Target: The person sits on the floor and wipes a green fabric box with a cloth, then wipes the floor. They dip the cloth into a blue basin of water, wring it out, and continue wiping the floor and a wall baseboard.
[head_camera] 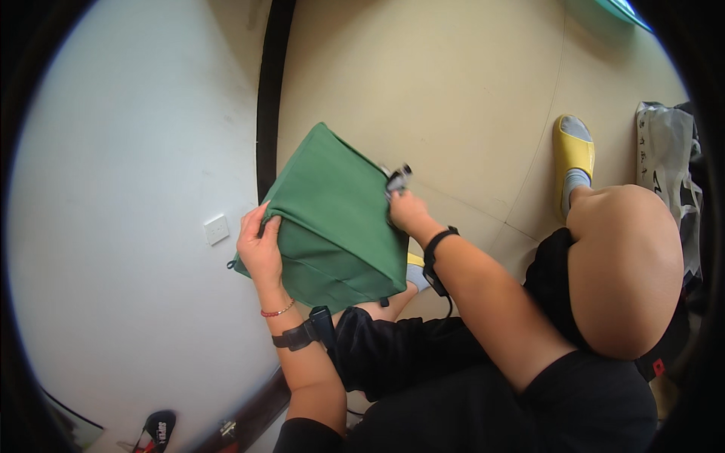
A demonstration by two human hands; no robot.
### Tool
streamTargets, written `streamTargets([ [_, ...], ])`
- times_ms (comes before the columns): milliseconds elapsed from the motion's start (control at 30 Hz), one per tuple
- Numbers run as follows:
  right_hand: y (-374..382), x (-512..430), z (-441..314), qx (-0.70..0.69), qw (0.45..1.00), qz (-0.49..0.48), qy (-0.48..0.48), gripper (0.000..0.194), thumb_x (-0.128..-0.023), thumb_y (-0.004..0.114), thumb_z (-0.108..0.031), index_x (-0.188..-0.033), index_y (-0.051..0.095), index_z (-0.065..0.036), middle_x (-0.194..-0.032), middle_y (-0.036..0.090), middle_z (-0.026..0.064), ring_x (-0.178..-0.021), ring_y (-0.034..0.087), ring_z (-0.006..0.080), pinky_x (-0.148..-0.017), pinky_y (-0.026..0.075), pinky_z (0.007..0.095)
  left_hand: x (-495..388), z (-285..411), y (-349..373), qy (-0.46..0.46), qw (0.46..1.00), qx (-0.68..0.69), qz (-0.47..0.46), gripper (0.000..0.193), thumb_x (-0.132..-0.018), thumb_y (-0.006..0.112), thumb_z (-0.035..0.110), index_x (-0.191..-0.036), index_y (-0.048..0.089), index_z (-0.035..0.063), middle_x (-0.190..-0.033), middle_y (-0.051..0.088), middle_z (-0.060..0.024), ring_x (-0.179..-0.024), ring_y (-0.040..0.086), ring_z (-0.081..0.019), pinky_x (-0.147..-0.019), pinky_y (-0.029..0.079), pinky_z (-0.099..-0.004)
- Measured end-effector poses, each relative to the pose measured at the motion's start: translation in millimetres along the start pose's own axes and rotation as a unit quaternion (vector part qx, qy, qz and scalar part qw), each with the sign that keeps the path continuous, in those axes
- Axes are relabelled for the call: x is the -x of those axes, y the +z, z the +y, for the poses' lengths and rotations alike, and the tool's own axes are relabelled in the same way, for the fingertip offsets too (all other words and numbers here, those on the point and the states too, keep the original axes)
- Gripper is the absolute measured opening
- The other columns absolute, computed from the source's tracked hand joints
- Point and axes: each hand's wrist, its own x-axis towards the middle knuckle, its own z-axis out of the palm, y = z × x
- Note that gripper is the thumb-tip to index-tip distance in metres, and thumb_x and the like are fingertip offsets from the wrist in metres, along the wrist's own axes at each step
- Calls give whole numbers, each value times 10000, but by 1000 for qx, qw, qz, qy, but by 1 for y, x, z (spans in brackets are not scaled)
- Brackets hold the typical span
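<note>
A green fabric box-shaped bag or storage cube (340,198) is held up in front of me, tilted, above my lap. My left hand (261,243) pinches its left corner, thumb on the near side by a piped seam. At the far right edge of the bag is my right hand (408,210), its fingers closed around a small, blurred black-and-silver object (399,178), perhaps a metal tool or clip; its exact kind cannot be told. Part of the right hand's fingertips is hidden by the blur and the bag's edge. Small dark tabs show at two of the bag's lower corners.
A pale wall with a white wall socket (216,230) rises on the left, edged by a black skirting board (269,102). My bent leg and yellow slipper (578,153) are to the right, beside a white printed plastic bag (668,153). A black item (161,427) lies at lower left.
</note>
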Motion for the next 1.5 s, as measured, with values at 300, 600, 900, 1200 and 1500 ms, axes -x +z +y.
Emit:
streamTargets([
  [300, -15, 5, 47, 28, 990, -137, 36, 308, -876, 540, -214, -1067, 719, -52, -1152, 683, 178, -1069, 661, 330, -849, 542, 447, -4, -7, -4, -16, 1000, -9, -10, 229, -865, 672, 22, -1089, 685, -20, -1042, 671, -71, -978, 610, -175, -898, 464, -277],
  [600, -104, 59, -99, -273, 917, 9, -289, 428, -908, 491, -260, -1253, 586, -25, -1139, 649, 250, -1052, 620, 399, -895, 501, 455, -5, -18, -7, -15, 1000, -1, 6, 241, -877, 679, 25, -1113, 686, -22, -1040, 673, -41, -944, 600, -119, -860, 476, -250],
  [900, -62, 66, -20, -138, 868, -270, -393, 485, -871, 595, -112, -1331, 618, -263, -1137, 660, 110, -1012, 613, 243, -947, 463, 342, -4, -27, -11, -55, 997, 41, 42, 235, -853, 692, 22, -1082, 693, -31, -1050, 679, -61, -986, 611, -150, -894, 470, -268],
  [1200, -71, 41, 39, -501, 839, -209, -39, 464, -887, 574, -86, -1327, 626, -221, -1189, 656, 62, -935, 612, 131, -848, 512, 273, 0, -27, -25, -79, 991, 77, 78, 232, -862, 683, 6, -1088, 691, -46, -1033, 685, -52, -937, 610, -127, -874, 479, -254],
  [1500, -96, 53, -28, -302, 857, -280, -309, 461, -900, 629, -111, -1312, 628, -316, -1194, 677, 39, -1020, 584, 156, -960, 441, 277, 10, -28, -43, -95, 960, 195, 180, 282, -858, 686, -26, -1132, 659, -90, -1034, 681, -97, -901, 619, -139, -858, 505, -263],
])
